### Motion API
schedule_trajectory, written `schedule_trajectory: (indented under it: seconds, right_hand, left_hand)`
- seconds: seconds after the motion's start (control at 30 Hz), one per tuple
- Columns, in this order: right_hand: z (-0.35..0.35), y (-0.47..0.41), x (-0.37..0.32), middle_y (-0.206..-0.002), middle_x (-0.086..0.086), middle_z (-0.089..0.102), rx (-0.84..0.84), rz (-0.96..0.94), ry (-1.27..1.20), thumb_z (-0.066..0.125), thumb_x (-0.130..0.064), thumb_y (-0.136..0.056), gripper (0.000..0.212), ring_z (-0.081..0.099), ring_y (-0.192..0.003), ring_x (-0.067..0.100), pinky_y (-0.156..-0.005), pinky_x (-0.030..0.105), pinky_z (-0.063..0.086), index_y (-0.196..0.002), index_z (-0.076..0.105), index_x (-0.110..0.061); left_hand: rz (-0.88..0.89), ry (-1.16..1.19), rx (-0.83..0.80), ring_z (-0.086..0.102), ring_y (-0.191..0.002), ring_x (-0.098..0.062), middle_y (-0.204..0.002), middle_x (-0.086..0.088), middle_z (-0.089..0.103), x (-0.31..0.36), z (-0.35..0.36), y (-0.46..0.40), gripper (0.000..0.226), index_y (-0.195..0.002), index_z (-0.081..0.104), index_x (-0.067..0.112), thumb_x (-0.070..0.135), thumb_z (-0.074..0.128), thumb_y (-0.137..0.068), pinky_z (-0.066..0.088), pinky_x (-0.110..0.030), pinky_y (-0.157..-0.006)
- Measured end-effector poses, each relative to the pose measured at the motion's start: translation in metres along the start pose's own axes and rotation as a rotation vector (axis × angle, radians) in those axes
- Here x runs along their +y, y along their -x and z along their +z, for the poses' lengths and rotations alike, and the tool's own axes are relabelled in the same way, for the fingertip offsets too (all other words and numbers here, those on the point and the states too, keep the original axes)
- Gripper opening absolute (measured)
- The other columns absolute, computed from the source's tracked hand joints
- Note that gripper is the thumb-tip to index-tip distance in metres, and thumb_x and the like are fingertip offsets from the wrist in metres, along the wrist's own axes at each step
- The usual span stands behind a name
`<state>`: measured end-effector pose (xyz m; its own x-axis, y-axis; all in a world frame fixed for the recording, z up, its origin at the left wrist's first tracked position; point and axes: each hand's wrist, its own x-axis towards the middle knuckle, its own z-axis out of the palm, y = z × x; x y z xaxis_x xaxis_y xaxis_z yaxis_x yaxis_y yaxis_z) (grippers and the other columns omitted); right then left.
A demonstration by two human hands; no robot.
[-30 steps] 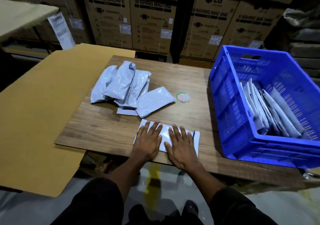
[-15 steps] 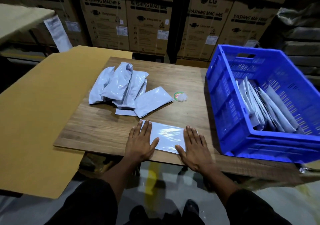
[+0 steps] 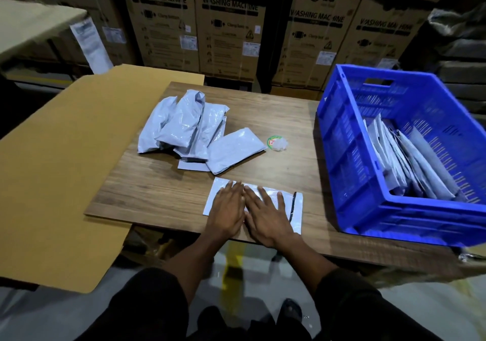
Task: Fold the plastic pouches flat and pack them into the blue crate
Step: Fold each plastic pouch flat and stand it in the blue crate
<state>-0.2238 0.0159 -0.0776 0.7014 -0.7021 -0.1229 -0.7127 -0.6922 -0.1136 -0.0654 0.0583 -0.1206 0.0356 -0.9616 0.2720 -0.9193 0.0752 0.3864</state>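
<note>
A flat pale grey plastic pouch (image 3: 295, 209) lies near the front edge of the wooden table (image 3: 157, 193). My left hand (image 3: 227, 210) and my right hand (image 3: 265, 215) press on it side by side, fingers straight, palms down. The pouch's right end with a dark strip shows beyond my right hand. A pile of puffy grey pouches (image 3: 189, 130) sits further back on the table. The blue crate (image 3: 342, 156) stands at the right, with several flattened pouches (image 3: 410, 167) leaning inside it.
A small round green and red sticker with crumpled clear plastic (image 3: 277, 143) lies mid-table. A large sheet of brown cardboard (image 3: 60, 169) lies under the table's left side. Stacked washing machine cartons (image 3: 223, 25) form a wall behind.
My hands, spread apart at the pouch's two ends half a second ago, have come back together over its middle and left part.
</note>
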Motion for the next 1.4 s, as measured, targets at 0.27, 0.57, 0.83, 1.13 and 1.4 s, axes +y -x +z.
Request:
schedule_trajectory:
  seconds: [0.27,0.57,0.83,1.13,1.4]
  right_hand:
    - [0.006,0.030,0.051,-0.165,-0.010,-0.018,-0.008,0.209,-0.009,-0.003,-0.075,-0.089,0.087,-0.015,-0.153,0.016,-0.123,0.046,-0.008,-0.160,-0.001,-0.026]
    - [0.000,0.034,0.040,-0.151,0.005,0.046,0.278,-0.139,0.121,0.057,-0.040,-0.093,0.028,0.031,-0.147,0.032,-0.110,0.067,0.028,-0.113,0.064,-0.022]
    - [-0.011,0.021,0.036,-0.128,0.009,0.064,0.339,-0.121,-0.048,0.061,-0.020,-0.087,0.012,0.057,-0.124,0.033,-0.098,0.048,0.049,-0.094,0.067,-0.013]
    - [-0.013,0.028,0.040,-0.142,0.003,0.057,0.202,-0.131,0.072,0.042,-0.038,-0.097,0.033,0.050,-0.133,0.033,-0.095,0.049,0.050,-0.112,0.064,-0.019]
    - [-0.023,0.016,0.028,-0.137,0.003,0.060,0.184,-0.081,0.178,0.040,-0.034,-0.100,0.038,0.046,-0.137,0.033,-0.106,0.059,0.040,-0.117,0.068,-0.013]
  left_hand:
    - [-0.184,-0.240,-0.053,0.025,-0.152,-0.037,-0.162,0.003,0.037,-0.004,-0.005,0.005,0.063,-0.154,0.045,0.024,0.050,0.019,-0.102,0.027,-0.053,-0.117]
    - [-0.247,-0.236,-0.105,0.029,-0.149,-0.042,-0.160,0.001,0.041,-0.002,-0.006,0.000,0.065,-0.152,0.047,0.026,0.054,0.020,-0.100,0.028,-0.059,-0.116]
    - [0.061,-0.250,-0.038,0.041,-0.144,-0.032,-0.153,-0.009,0.050,-0.008,-0.011,0.013,0.074,-0.142,0.054,0.007,0.060,0.041,-0.093,0.023,-0.057,-0.116]
    - [0.009,-0.163,-0.156,0.040,-0.146,-0.028,-0.157,-0.005,0.045,-0.009,-0.011,0.009,0.072,-0.147,0.052,0.009,0.057,0.032,-0.097,0.033,-0.055,-0.115]
    - [0.040,-0.211,-0.150,0.044,-0.144,-0.029,-0.154,-0.007,0.048,-0.008,-0.012,0.012,0.075,-0.145,0.053,0.008,0.059,0.034,-0.094,0.036,-0.056,-0.113]
